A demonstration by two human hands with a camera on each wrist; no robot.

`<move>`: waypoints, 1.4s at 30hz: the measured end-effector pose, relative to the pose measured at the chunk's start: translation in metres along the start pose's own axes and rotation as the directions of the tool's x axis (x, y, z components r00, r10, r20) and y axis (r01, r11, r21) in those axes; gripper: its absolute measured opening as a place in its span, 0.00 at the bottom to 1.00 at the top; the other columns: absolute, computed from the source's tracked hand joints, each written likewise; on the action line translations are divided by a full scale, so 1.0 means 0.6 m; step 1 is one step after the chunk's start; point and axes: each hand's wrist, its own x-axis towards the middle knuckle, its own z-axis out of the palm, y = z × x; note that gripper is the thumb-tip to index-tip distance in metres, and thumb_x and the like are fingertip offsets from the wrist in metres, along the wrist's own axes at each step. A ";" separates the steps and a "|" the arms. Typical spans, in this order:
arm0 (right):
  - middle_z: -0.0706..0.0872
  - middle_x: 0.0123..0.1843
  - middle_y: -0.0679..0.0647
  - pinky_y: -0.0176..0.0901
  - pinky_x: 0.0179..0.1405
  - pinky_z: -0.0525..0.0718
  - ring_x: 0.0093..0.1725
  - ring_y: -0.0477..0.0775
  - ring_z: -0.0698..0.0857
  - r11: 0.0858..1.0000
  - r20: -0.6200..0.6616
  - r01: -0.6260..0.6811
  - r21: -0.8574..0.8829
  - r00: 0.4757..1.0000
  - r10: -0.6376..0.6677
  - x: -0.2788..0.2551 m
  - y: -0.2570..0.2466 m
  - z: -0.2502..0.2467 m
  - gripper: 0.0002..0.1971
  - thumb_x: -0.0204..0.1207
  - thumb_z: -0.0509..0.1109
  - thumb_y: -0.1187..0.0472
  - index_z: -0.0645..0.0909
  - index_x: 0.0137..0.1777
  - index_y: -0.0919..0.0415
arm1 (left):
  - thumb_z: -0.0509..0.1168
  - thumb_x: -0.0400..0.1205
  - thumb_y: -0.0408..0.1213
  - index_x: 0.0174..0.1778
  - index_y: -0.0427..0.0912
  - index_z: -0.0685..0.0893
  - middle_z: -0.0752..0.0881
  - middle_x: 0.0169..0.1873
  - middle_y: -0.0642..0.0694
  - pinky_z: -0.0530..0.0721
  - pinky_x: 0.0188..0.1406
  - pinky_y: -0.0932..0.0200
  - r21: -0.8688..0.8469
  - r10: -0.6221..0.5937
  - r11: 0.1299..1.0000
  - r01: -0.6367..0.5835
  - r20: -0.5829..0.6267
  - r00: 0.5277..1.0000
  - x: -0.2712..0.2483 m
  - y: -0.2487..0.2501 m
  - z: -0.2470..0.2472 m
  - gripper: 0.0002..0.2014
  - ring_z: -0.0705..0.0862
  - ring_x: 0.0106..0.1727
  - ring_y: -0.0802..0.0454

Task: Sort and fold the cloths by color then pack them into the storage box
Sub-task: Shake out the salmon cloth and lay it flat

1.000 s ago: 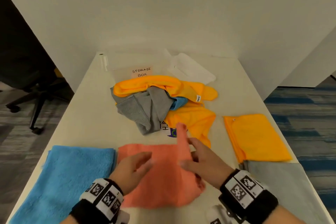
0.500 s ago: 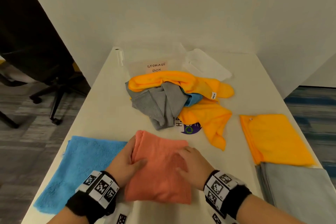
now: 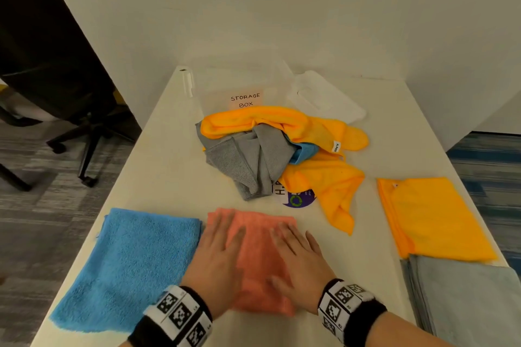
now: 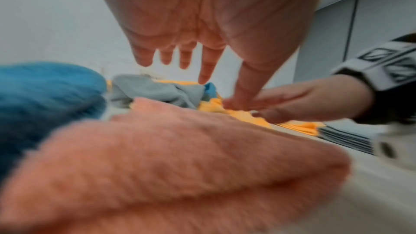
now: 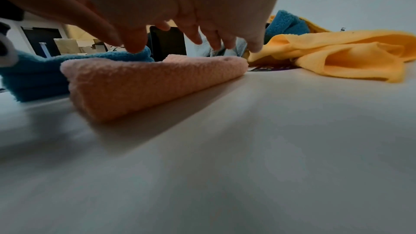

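A folded salmon-pink cloth [image 3: 260,256] [image 4: 171,163] [image 5: 144,81] lies at the near middle of the white table [image 3: 169,172]. My left hand [image 3: 218,251] lies flat on its left half, fingers straight. Flat on its right half rests my right hand [image 3: 296,253], fingers spread. A folded blue cloth [image 3: 132,265] lies just left of it. Behind is a loose heap of orange cloths [image 3: 318,146], a grey cloth [image 3: 251,160] and a bit of blue cloth [image 3: 306,151]. The clear storage box [image 3: 245,87] stands at the back.
A folded orange cloth [image 3: 431,217] and a folded pale grey cloth [image 3: 465,298] lie at the right edge. The box's white lid [image 3: 324,97] lies behind the heap. A round purple sticker [image 3: 296,198] shows on the table. An office chair [image 3: 56,70] stands to the left.
The pink cloth's right half was folded over to the left. Both hands then went from holding the fold to lying flat on top of it.
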 end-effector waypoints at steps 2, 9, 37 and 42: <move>0.57 0.85 0.55 0.53 0.81 0.42 0.82 0.51 0.45 0.997 -0.025 -0.029 -0.067 0.999 0.027 0.004 -0.005 0.001 0.48 0.67 0.54 0.32 0.52 0.84 0.60 | 0.65 0.62 0.53 0.78 0.39 0.65 0.65 0.79 0.35 0.58 0.75 0.42 0.087 0.047 0.994 -0.061 0.154 0.987 0.001 0.020 0.009 0.47 0.51 0.83 0.38; 0.21 0.76 0.43 0.66 0.74 0.24 0.79 0.46 0.23 0.997 0.151 -0.075 -0.034 0.985 0.079 0.023 0.005 0.015 0.65 0.60 0.60 0.20 0.26 0.81 0.56 | 0.76 0.56 0.68 0.79 0.44 0.25 0.20 0.75 0.49 0.29 0.76 0.43 0.113 -0.156 0.987 0.116 0.476 0.866 0.026 0.029 0.028 0.76 0.20 0.76 0.43; 0.65 0.81 0.50 0.34 0.76 0.59 0.78 0.44 0.64 0.930 -0.077 -0.073 0.361 0.991 0.108 0.016 0.061 -0.019 0.24 0.86 0.56 0.54 0.62 0.81 0.54 | 0.50 0.85 0.52 0.79 0.63 0.62 0.44 0.84 0.47 0.41 0.78 0.33 -0.048 -0.125 0.985 0.167 0.466 0.876 0.044 0.026 0.010 0.24 0.38 0.83 0.37; 0.74 0.71 0.47 0.26 0.56 0.73 0.61 0.42 0.76 0.767 -0.118 -0.169 0.619 0.945 0.304 0.018 0.074 -0.043 0.27 0.77 0.64 0.71 0.68 0.75 0.52 | 0.55 0.87 0.44 0.57 0.56 0.88 0.76 0.73 0.52 0.62 0.79 0.58 -0.643 -0.126 0.725 0.249 0.231 0.965 0.056 -0.003 -0.018 0.15 0.71 0.75 0.57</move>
